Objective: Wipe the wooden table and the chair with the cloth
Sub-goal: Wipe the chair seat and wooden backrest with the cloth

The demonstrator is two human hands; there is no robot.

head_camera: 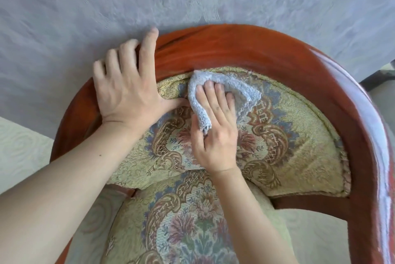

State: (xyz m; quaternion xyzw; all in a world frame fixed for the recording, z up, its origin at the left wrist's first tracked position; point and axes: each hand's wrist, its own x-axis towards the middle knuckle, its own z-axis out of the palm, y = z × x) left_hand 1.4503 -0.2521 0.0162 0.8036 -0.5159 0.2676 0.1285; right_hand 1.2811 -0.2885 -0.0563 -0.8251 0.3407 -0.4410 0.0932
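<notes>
Two hands, one cloth [224, 88], one chair [267, 50].

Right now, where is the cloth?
In the head view, the cloth lies centre frame, pressed by the right hand against the chair's upholstered backrest, beside the left hand.

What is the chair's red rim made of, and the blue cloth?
The rim looks like wood with a glossy red-brown varnish: grain streaks show and light glints on it. The cloth under the right hand looks like terry towelling, probably cotton: its surface is fuzzy and looped. The backrest is woven, patterned fabric.
</notes>
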